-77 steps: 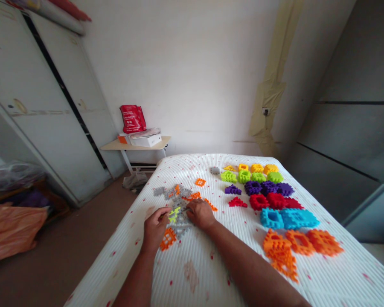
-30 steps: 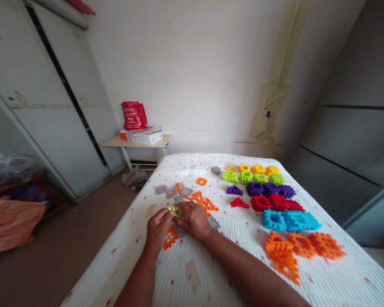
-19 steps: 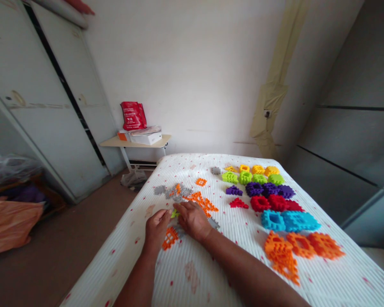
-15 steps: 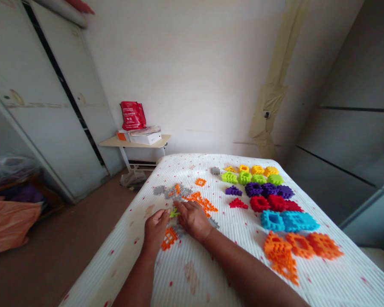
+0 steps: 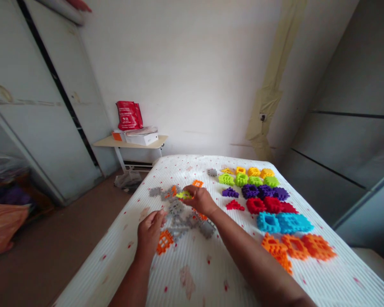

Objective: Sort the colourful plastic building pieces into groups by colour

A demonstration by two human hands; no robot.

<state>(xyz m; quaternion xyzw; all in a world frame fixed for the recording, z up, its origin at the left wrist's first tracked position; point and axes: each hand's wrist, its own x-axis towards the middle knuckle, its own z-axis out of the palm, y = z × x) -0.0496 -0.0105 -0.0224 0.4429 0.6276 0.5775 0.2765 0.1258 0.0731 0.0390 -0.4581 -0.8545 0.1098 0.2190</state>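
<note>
Left hand [image 5: 149,228] left of gray pile [image 5: 175,208], fingers curled; can't tell if anything held. Orange piece [image 5: 165,242] at pile's near edge. Lime piece [image 5: 183,195] at pile's far side, pinched in right hand [image 5: 201,200]. Red blocks [image 5: 256,206] well right of pile.

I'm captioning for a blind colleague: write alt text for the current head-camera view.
A person's right hand holds a lime-green toothed piece near loose grey and orange pieces on a white, red-spotted cover; the left hand is at their left edge. To the right, similar pieces sit in rows: yellow, lime-green, purple, red, blue and orange, far to near.
</note>
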